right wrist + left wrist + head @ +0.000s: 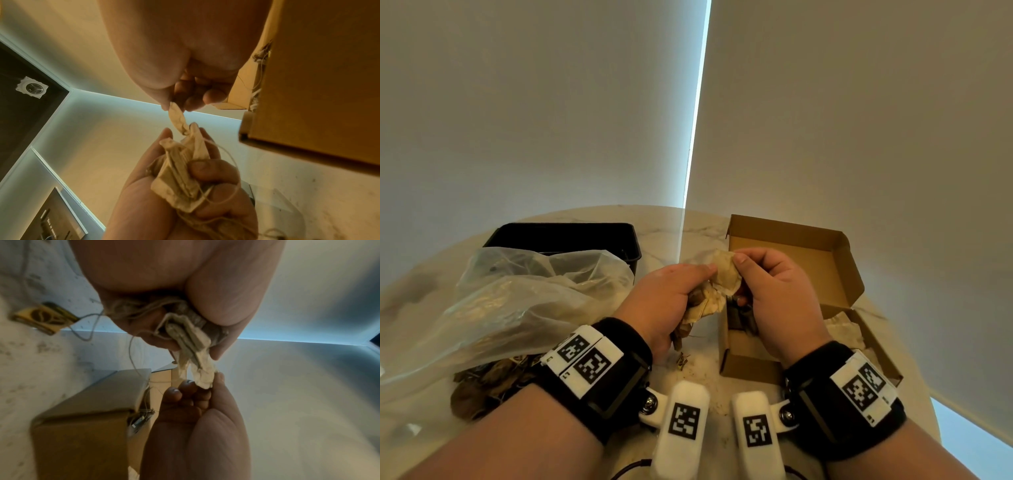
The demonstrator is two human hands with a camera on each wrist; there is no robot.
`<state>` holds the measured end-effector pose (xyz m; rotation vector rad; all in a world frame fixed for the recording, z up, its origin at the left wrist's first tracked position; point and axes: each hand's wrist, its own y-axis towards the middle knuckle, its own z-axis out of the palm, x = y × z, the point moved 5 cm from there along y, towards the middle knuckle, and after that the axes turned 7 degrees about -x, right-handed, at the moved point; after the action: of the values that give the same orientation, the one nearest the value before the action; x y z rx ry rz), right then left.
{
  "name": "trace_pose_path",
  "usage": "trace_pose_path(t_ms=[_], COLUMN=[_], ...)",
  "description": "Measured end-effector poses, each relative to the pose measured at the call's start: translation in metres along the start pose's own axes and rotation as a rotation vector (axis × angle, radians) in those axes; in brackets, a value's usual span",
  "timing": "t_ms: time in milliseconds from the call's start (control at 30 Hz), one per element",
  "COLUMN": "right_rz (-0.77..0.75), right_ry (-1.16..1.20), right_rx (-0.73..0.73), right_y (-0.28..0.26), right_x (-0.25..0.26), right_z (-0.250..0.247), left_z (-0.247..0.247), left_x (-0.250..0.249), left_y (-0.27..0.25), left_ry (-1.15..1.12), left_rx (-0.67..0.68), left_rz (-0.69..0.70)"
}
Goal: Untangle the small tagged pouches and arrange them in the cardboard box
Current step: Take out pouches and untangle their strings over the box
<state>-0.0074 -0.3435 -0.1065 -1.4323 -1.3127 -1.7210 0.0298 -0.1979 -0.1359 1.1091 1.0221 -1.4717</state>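
My left hand (698,284) grips a crumpled bundle of pale pouches (709,301) with tangled strings, held above the table beside the cardboard box (835,267). My right hand (741,274) pinches the top pouch (724,262) between thumb and fingers. In the left wrist view the bundle (191,332) sits in the left hand (193,347), with the right hand (205,381) pinching its far end. The right wrist view shows the pinched pouch (176,116) stretched between the right hand (176,105) and the left hand (185,154). The box is open, with a few pouches (842,329) inside.
A clear plastic bag (517,291) lies at the left over a black tray (565,233). A heap of brown pouches (482,380) lies by my left wrist. A loose tag (682,360) and crumbs lie on the marble table (667,226). Another tag (45,318) dangles on a string.
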Motion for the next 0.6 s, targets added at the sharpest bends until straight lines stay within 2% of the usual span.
trace_pose_path(t_ms=[133, 433, 600], right_rz=[0.009, 0.026, -0.005], right_ry=[0.024, 0.211, 0.112], right_rx=[0.019, 0.097, 0.179], right_y=[-0.001, 0.003, -0.002], right_x=[0.001, -0.002, -0.003], right_z=[0.0, 0.005, 0.012], left_z=[0.003, -0.002, -0.004], left_x=[-0.001, -0.003, -0.002], left_y=[-0.002, 0.003, 0.006], left_ry=[-0.004, -0.067, -0.1], left_rx=[0.052, -0.039, -0.038], left_rz=[-0.004, 0.058, 0.059])
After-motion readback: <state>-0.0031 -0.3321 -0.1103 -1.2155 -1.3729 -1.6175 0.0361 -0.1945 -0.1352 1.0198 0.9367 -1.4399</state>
